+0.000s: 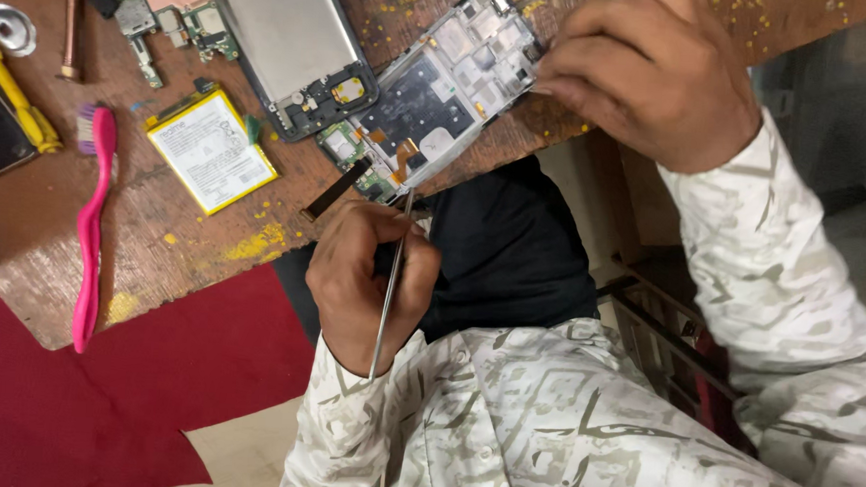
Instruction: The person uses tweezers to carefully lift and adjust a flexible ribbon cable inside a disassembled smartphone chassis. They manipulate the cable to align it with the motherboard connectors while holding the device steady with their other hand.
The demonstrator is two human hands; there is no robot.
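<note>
On the worn wooden table (50, 204), an opened phone frame (441, 96) lies at the near edge, pinned by the closed left hand (649, 72). The right hand (362, 279) pinches thin tweezers (392, 281) at its lower end; a slip could tear the small orange ribbon cable (403, 158).

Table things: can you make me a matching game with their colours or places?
Things:
1. toothbrush
2. phone battery
3. thin metal tool
4. phone frame

Colour or place:
A. gripped in the left hand
B. pink
C. held at its edge by the right hand
D. white with yellow edges

Pairs: 1-B, 2-D, 3-A, 4-C.
</note>
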